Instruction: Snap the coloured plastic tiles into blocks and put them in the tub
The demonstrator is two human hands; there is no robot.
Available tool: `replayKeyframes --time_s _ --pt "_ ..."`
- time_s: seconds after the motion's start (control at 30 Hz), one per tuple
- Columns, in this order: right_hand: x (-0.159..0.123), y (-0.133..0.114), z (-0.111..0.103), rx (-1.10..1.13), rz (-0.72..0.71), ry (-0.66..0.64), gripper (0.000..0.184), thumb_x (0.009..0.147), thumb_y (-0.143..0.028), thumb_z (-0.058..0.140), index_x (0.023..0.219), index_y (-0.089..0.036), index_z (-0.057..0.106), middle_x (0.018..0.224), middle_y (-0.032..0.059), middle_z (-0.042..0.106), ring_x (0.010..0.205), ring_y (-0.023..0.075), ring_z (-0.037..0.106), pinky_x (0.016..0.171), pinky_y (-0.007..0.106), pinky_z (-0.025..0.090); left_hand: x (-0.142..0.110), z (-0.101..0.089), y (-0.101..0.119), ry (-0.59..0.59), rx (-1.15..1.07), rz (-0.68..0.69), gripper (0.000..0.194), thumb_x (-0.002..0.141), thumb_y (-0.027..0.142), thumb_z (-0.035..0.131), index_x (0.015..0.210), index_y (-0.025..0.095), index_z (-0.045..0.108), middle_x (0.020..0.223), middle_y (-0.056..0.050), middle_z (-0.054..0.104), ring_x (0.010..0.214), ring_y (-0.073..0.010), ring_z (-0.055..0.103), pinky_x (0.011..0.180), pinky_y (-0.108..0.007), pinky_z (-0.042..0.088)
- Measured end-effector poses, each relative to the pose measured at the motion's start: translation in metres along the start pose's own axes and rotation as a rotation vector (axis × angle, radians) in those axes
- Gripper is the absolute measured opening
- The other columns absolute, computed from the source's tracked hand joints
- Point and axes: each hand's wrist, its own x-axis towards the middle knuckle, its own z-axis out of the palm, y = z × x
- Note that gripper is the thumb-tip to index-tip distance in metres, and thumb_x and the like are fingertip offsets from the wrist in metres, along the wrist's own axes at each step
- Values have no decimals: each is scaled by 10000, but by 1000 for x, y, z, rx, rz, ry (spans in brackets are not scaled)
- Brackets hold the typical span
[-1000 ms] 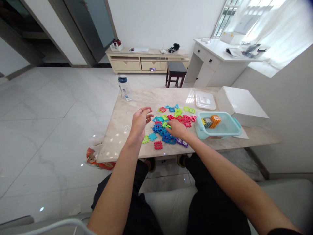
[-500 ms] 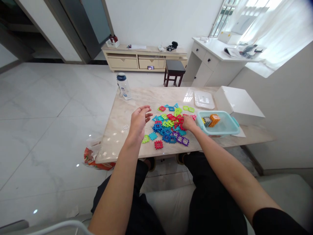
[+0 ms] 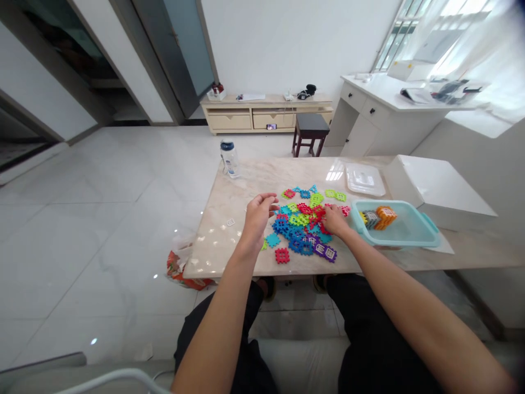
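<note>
A heap of flat interlocking plastic tiles in blue, red, green, teal and purple lies on the marble tabletop. My right hand rests on the heap's red tiles at its right side, with the fingers bent down over them. Whether it grips one is hidden. My left hand hangs just left of the heap, palm turned up and fingers apart, holding nothing. To the right stands a pale teal plastic tub, with an orange block stack inside.
A transparent lid and a white box lie beyond the tub. A water bottle stands at the table's far left corner. A plastic bag sits on the floor by the near left corner.
My right hand has moved rightward from the blue tiles to the red ones. The heap has shifted slightly. The whole view has swung, so the table sits further right.
</note>
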Motion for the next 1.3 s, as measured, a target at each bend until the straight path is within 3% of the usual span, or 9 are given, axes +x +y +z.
replayKeyframes --time_s 0.27,0.4,0.5,0.57,0.7,0.83,0.93,1.1,1.3 --pt "-16 -6 -43 59 82 -15 202 1007 -261 635 1074 -157 796 1143 189 794 1113 307 744 951 376 533 -8 10 -7 -40 173 47 136 910 226 666 1011 173 739 995 -76 760 806 -142 702 759 -255 510" --pt "-37 -40 -72 575 -12 162 215 962 -345 723 1037 -152 782 1012 124 815 944 240 755 886 354 571 -8 22 -22 -37 301 120 224 919 243 706 1132 177 685 1028 -75 747 809 -162 717 734 -270 518" --pt "-60 -76 -88 1046 -246 96 329 953 -462 738 1062 -153 757 951 89 809 866 213 749 786 329 598 -7 28 -35 -73 371 202 304 918 337 767 1161 185 666 995 -70 748 818 -182 712 726 -281 524" --pt "-75 -94 -94 1125 -357 82 345 967 -491 728 1067 -162 757 975 86 810 897 216 754 797 333 607 -5 27 -40 -125 402 257 259 939 416 746 1031 179 699 925 -70 755 814 -189 702 738 -288 524" --pt "-91 -105 -100 841 -402 238 235 992 -345 731 1152 -174 749 1108 115 798 1022 260 752 954 430 605 -1 17 -42 -126 465 299 321 908 487 744 846 173 733 811 -65 757 760 -191 684 722 -293 504" --pt "-96 -98 -105 440 -654 342 524 951 -227 789 1451 -196 634 1462 166 668 1356 330 619 1162 530 503 2 8 -46 -177 543 243 321 846 488 782 793 172 752 756 -59 759 722 -201 685 683 -296 476" --pt "-96 -96 -108 266 -779 297 426 982 -238 760 1396 -197 666 1375 154 705 1315 331 607 1136 521 502 3 7 -48 -200 601 215 335 833 497 796 751 176 738 717 -49 743 693 -203 678 639 -292 445" --pt "-92 -95 -103 159 -693 205 308 994 -292 754 1269 -163 704 1223 153 736 1207 318 637 1071 457 512 1 9 -34 -41 523 234 167 866 332 753 929 177 745 923 -80 789 803 -198 719 719 -291 518" --pt "-99 -102 -83 29 -743 -120 292 976 -330 788 1188 -132 750 1186 165 739 1156 320 685 1021 401 537 -6 10 -13 11 226 117 193 925 311 689 1073 189 701 1038 -97 783 776 -157 717 659 -250 511"
